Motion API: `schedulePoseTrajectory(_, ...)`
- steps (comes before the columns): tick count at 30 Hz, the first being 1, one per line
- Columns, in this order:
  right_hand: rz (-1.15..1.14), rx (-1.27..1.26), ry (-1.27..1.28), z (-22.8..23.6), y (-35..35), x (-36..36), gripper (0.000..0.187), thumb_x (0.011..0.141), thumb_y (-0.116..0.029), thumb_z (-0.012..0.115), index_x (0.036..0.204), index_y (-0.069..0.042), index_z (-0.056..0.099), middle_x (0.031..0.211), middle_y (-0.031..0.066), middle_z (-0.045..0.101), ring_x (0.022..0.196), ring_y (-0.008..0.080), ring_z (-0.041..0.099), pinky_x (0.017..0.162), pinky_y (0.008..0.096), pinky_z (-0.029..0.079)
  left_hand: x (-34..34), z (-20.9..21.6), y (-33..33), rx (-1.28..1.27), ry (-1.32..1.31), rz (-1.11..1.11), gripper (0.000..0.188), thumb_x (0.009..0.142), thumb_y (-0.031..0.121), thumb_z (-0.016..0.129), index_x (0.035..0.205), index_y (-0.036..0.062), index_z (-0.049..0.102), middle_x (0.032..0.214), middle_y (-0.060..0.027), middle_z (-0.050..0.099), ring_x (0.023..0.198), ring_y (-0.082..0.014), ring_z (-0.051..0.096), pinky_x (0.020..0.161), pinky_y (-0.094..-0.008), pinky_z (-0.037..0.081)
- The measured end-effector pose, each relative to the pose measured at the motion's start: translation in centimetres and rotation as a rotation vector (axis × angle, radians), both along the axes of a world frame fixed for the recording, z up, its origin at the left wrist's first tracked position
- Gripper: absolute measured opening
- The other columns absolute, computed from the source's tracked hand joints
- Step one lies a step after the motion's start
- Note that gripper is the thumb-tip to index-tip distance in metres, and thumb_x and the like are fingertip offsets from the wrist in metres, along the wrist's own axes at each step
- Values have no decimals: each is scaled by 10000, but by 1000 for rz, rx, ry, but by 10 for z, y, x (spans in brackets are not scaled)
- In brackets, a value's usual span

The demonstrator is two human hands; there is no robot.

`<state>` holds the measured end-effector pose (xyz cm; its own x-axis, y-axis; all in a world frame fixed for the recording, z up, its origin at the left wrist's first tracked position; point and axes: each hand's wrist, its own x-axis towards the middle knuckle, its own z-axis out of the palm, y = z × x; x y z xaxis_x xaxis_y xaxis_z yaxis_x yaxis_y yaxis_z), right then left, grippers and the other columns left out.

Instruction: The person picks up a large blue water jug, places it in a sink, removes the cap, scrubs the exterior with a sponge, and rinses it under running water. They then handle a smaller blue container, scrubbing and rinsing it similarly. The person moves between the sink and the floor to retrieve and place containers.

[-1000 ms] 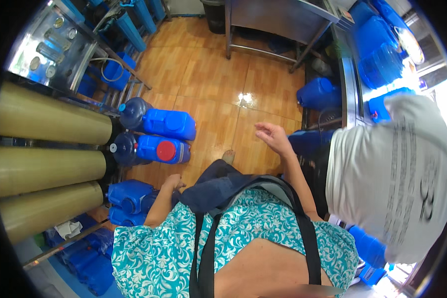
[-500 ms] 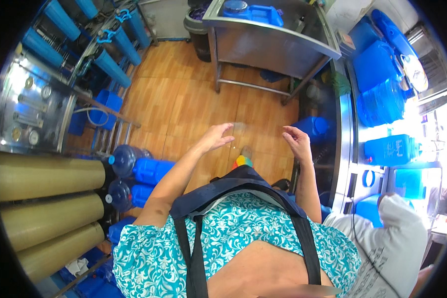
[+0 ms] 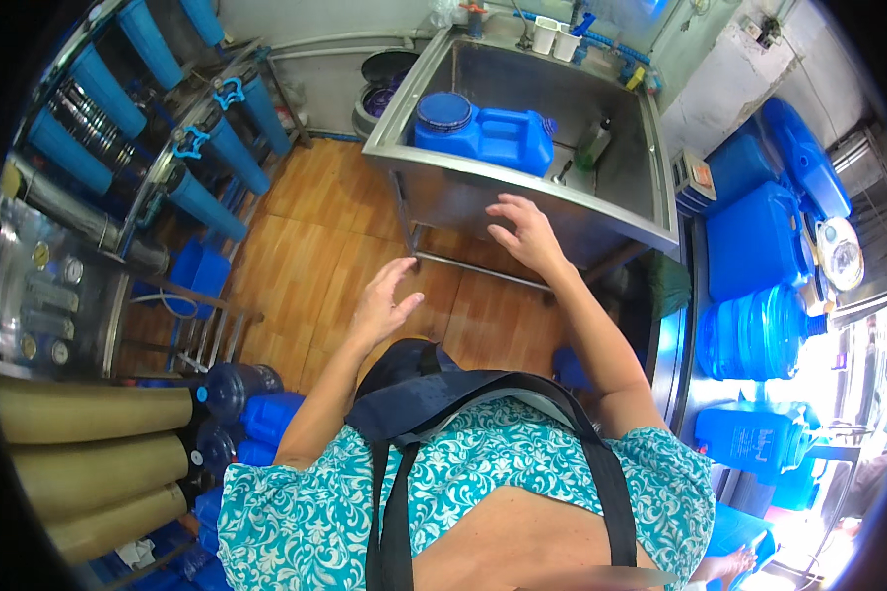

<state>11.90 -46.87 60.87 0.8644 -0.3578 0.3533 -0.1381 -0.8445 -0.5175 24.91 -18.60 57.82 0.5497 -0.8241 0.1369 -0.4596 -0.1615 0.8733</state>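
Both of my hands are raised in front of me and hold nothing. My left hand [image 3: 386, 303] hangs over the tiled floor, fingers apart. Farther forward, my right hand [image 3: 528, 233] reaches toward the front of the steel sink [image 3: 434, 167], fingers spread and apparently not touching it. A blue water jug [image 3: 503, 140] with a round lid and a moulded handle lies on its side in the sink, near the front rim. Behind it to the right stands a green bottle [image 3: 593, 145].
Blue filter housings [image 3: 207, 204] and a gauge panel [image 3: 47, 295] line the left, above large tan cylinders [image 3: 99, 404]. Blue containers [image 3: 754, 241] crowd the counter at right. A dark bin [image 3: 370, 103] stands left of the sink. At lower right, another person's hand [image 3: 734, 564] shows.
I have come closer to the sink, which now appears larger and nearer. My right hand has moved forward and inward. The person in grey at right has mostly left view.
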Motion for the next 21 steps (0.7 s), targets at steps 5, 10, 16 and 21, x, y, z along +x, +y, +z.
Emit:
schedulePoseTrajectory(5,3,-160,52,-1,-76,88,488,807,-165,750,1258,-38,615,1387,245,530,1305,425,481,1094,465,408,70,-12,-75,-6,-284,-58,436,861,148,737,1271,45,630,1310,-162,632,1185,-293,621,994,-376,491)
schedulePoseTrajectory(10,-97,-301,259,-13,-176,189,476,781,-117,706,1225,9,590,1364,249,545,1310,407,483,1066,484,430,132,-33,-195,-258,-291,138,573,824,130,756,1335,-27,550,1427,-256,494,1246,-389,558,1025,-418,472)
schedulePoseTrajectory(16,-87,-197,726,-19,-258,233,406,885,-343,686,1116,-17,619,1061,203,707,1038,391,668,894,494,523,162,-54,-345,9,356,273,1183,763,366,821,1457,-241,80,1540,-462,67,1503,-493,33,1239,-451,81)
schedulePoseTrajectory(21,-420,-130,604,-28,-277,240,511,875,-435,707,1068,33,639,979,258,708,970,403,693,836,489,553,241,-49,-428,-69,284,208,925,796,300,777,1442,-165,304,1479,-361,368,1406,-420,369,1172,-411,296)
